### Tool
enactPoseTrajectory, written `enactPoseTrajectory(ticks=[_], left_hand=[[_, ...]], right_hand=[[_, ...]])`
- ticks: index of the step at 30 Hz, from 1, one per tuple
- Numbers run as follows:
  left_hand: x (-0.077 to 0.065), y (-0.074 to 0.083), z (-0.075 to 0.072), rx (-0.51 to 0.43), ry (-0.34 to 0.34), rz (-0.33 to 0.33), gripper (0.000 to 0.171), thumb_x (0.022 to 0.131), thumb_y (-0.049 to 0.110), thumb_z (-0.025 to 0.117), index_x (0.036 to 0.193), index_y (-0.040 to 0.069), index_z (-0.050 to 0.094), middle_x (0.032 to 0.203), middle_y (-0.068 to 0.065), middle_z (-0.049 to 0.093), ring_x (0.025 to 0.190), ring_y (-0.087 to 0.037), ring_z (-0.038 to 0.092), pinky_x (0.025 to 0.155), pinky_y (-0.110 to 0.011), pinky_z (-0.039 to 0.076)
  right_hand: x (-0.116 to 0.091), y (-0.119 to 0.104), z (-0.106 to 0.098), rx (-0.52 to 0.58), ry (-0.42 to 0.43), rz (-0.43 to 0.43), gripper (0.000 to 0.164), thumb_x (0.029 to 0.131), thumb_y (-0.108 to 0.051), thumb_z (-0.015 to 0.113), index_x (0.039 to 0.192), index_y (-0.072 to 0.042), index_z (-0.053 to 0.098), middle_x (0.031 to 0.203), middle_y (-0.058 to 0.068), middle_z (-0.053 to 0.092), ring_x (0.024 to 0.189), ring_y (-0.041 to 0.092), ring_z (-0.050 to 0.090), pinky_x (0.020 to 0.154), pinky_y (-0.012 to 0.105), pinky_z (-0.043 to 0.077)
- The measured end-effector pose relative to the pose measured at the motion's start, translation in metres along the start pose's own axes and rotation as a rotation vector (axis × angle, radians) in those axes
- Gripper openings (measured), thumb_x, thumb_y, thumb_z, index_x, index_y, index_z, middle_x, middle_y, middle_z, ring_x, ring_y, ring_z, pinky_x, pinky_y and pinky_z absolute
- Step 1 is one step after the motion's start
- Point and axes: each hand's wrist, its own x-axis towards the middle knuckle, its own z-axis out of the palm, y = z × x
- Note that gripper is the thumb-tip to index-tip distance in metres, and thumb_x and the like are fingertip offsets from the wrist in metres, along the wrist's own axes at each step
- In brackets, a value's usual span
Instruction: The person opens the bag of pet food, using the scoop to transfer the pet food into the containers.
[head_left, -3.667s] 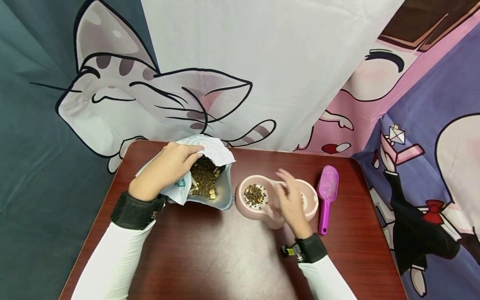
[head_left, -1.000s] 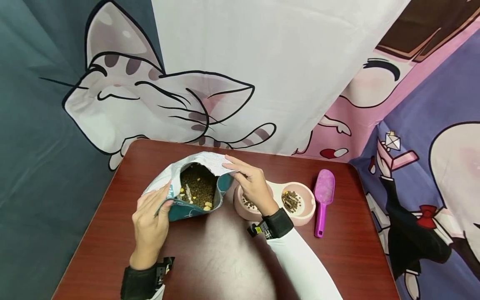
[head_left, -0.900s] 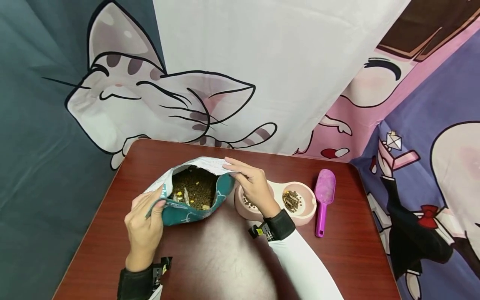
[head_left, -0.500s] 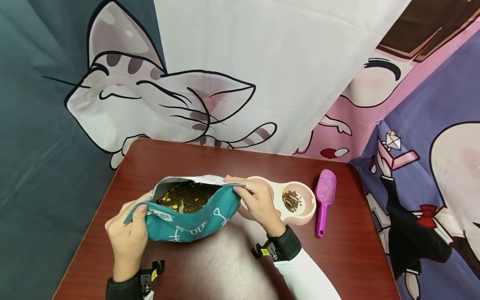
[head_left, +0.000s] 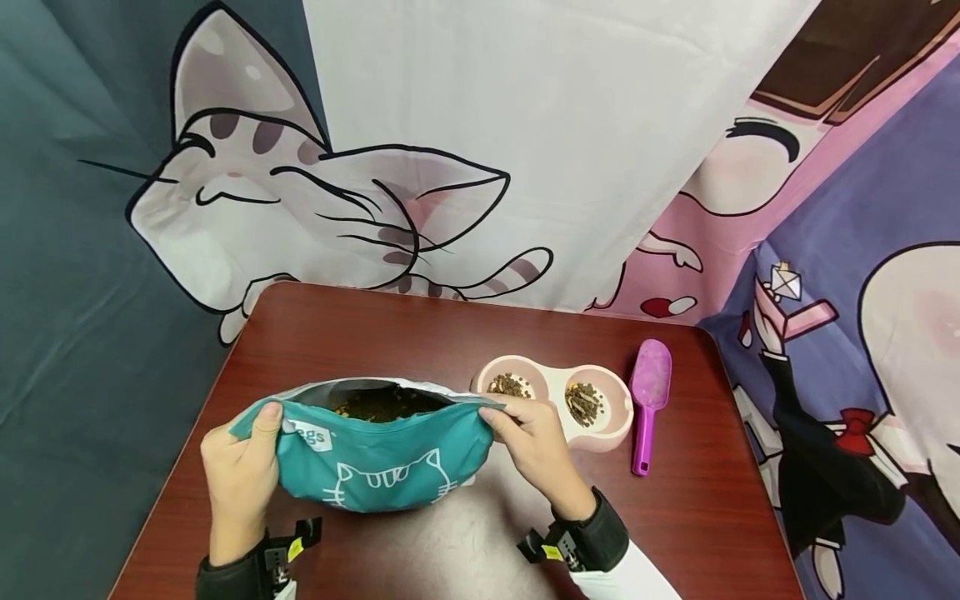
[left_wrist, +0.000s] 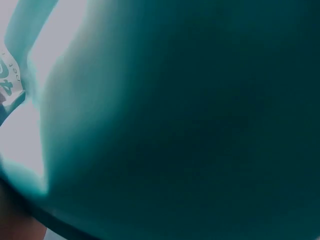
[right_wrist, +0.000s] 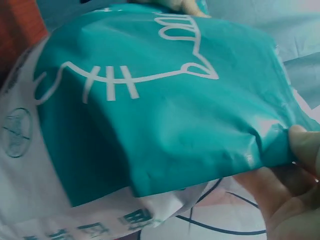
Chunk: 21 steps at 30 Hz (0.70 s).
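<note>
A teal pet food bag with a white cat-face outline is held up between my two hands. Its mouth is pulled wide into a narrow slit, with brown kibble visible inside. My left hand pinches the bag's left top corner, thumb on the near side. At the right top corner, my right hand pinches the rim between thumb and fingers. Teal bag wall fills most of the left wrist view. In the right wrist view, the right hand grips the edge of the bag.
A pale pink double bowl stands behind and beside the right hand, with some kibble in both compartments. Right of it lies a purple scoop, handle toward me. All stand on a dark red-brown table against a printed cloth backdrop.
Earlier the right hand was over the bowl; it then took the bag's right rim. Both hands have since drawn the bag toward me, spread its corners apart and narrowed its visible opening.
</note>
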Motion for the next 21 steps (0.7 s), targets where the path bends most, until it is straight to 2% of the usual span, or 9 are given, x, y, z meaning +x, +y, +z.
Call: enactPoseTrajectory(ticks=[2,4,7,9,11,13,16,21], left_hand=[[0.002,0.002,0.003,0.014,-0.02,-0.048,0.04,0.098,-0.005,0.062,0.058,-0.007,0.065,0.058,0.017,0.066,0.056,0.006,0.062,0.059,-0.011,0.049],[0.006,0.005,0.007,0.041,-0.031,-0.087,0.04,0.099,0.0,0.063,0.06,-0.007,0.065,0.058,0.018,0.065,0.057,0.006,0.062,0.059,-0.012,0.049],[0.016,0.004,0.015,0.009,-0.067,-0.09,0.028,0.102,0.004,0.062,0.08,-0.008,0.076,0.074,0.02,0.072,0.07,0.004,0.068,0.07,-0.013,0.053],[0.023,0.0,0.02,-0.027,-0.082,-0.073,0.021,0.102,0.005,0.062,0.1,-0.01,0.077,0.085,0.021,0.074,0.081,0.003,0.07,0.078,-0.012,0.054],[0.029,-0.004,0.025,-0.06,-0.096,-0.057,0.021,0.102,0.005,0.063,0.111,-0.01,0.075,0.094,0.021,0.075,0.088,0.002,0.071,0.083,-0.013,0.054],[0.033,-0.007,0.029,-0.074,-0.094,-0.036,0.02,0.101,0.004,0.064,0.11,-0.01,0.075,0.094,0.02,0.075,0.087,0.001,0.071,0.082,-0.014,0.053],[0.038,-0.008,0.031,-0.108,-0.088,-0.01,0.018,0.1,0.003,0.065,0.107,-0.011,0.074,0.096,0.016,0.075,0.087,-0.001,0.07,0.08,-0.015,0.054],[0.041,-0.008,0.03,-0.174,-0.107,0.022,0.016,0.099,-0.002,0.064,0.104,-0.015,0.072,0.093,0.01,0.076,0.083,-0.004,0.071,0.078,-0.016,0.054]], right_hand=[[-0.002,-0.002,-0.003,-0.018,0.019,0.006,0.017,0.098,-0.004,0.068,0.11,0.002,0.078,0.094,0.014,0.078,0.082,0.001,0.07,0.066,0.029,0.063],[-0.001,-0.002,-0.005,-0.062,0.042,0.007,0.014,0.098,-0.006,0.069,0.106,0.0,0.079,0.084,0.009,0.076,0.076,-0.001,0.065,0.064,0.024,0.06],[0.006,-0.002,-0.006,-0.134,0.074,0.007,0.012,0.099,-0.01,0.069,0.096,-0.006,0.08,0.074,0.001,0.067,0.068,0.0,0.056,0.061,0.019,0.051],[0.012,-0.002,-0.006,-0.182,0.096,0.007,0.014,0.099,-0.014,0.069,0.089,-0.01,0.078,0.07,-0.003,0.06,0.065,0.005,0.052,0.059,0.021,0.045],[0.019,-0.002,-0.004,-0.187,0.101,0.01,0.013,0.099,-0.015,0.069,0.09,-0.012,0.077,0.075,-0.003,0.064,0.068,0.006,0.055,0.062,0.023,0.048],[0.026,-0.003,-0.002,-0.177,0.097,0.017,0.011,0.1,-0.017,0.069,0.095,-0.013,0.077,0.081,-0.002,0.067,0.072,0.008,0.058,0.065,0.026,0.051],[0.037,-0.005,0.001,-0.119,0.073,0.015,0.013,0.101,-0.019,0.069,0.11,-0.015,0.076,0.099,0.0,0.073,0.084,0.011,0.064,0.074,0.028,0.055],[0.052,-0.012,-0.001,-0.105,0.074,-0.065,0.009,0.099,-0.018,0.072,0.104,-0.013,0.077,0.098,0.001,0.074,0.084,0.012,0.066,0.074,0.026,0.055]])
